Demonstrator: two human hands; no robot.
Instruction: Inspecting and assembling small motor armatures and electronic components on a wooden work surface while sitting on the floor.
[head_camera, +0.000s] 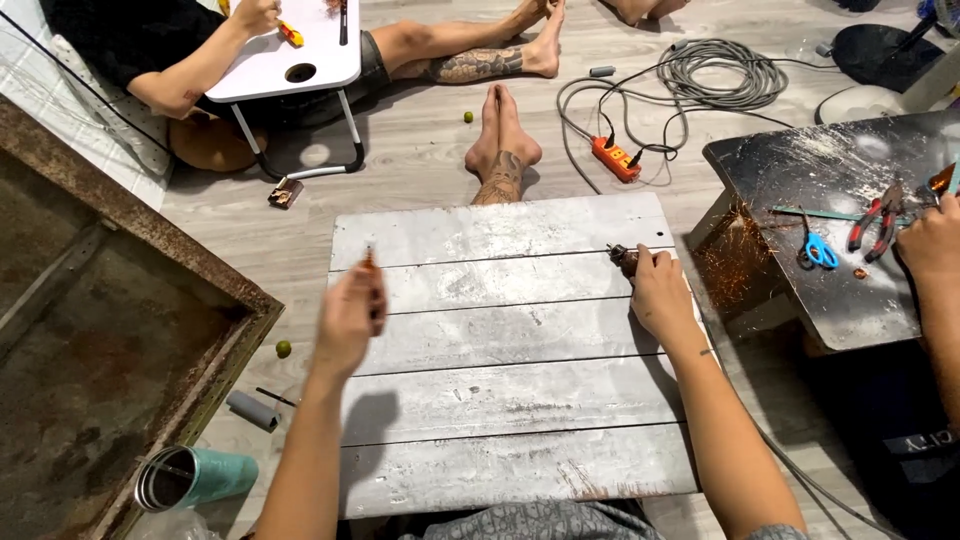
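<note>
1. Head view: the left hand (350, 318) is raised above the white plank bench (510, 400), fingers pinched around a small brown piece (369, 258) that sticks up from the fingertips.
2. The right hand (660, 290) rests at the bench's right edge, closed around a small dark rotary tool (625, 259) whose tip points left over the planks.
3. The two hands are well apart, with bare planks between them.
4. Right: a dark side table (800, 160) carries blue scissors (820, 250) and red pliers (872, 222); another person's hand (930, 240) rests there.
5. Floor: an orange power strip (615, 158) beyond the bench; a teal cup (195, 478) lies at lower left.
</note>
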